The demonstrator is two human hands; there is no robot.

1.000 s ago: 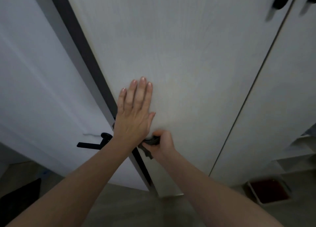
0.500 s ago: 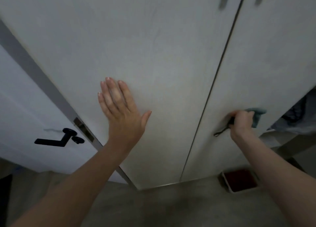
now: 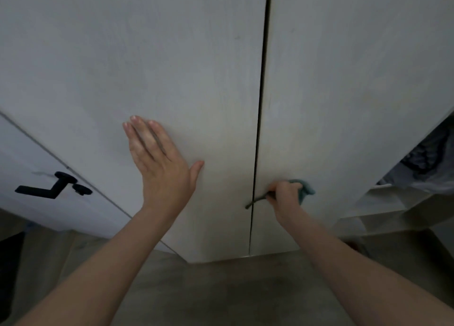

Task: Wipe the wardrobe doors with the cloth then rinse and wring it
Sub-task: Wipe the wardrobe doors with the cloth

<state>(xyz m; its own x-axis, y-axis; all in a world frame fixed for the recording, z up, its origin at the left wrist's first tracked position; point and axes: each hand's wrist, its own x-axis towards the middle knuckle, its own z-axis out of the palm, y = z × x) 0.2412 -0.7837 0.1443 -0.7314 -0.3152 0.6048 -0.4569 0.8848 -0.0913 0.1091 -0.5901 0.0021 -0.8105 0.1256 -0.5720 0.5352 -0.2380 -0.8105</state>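
Room door: at the far left stood a pale door [image 3: 29,153] with a black lever handle [image 3: 52,188], set at an angle to the wardrobe.
Left wardrobe door: a broad, off-white panel [image 3: 152,62] with a faint vertical grain, its surface matt and unmarked as far as the dim light showed.
Left hand: the left hand [image 3: 159,163] lay flat against that panel, fingers straight and close together, thumb spread to the side, holding nothing.
Seam: a thin dark gap [image 3: 260,104] ran top to bottom between the two wardrobe doors.
Right hand: the right hand [image 3: 286,195] was curled in a fist low on the right wardrobe door [image 3: 344,80], just beside the seam, gripping the cloth.
Cloth: the cloth [image 3: 305,190] was teal, bunched up, only a small fold showing past the knuckles and pressed to the door; a thin dark strand [image 3: 256,201] stuck out on the other side of the fist, possibly a loop or edge of the cloth, though the view was too blurred to be sure.
Floor: grey-brown floor [image 3: 233,289] ran below the wardrobe's lower edge.
Open compartment: at the far right, pale shelves [image 3: 383,203] stood open, with dark fabric [image 3: 430,158] and something pale and bag-like piled on the upper one.
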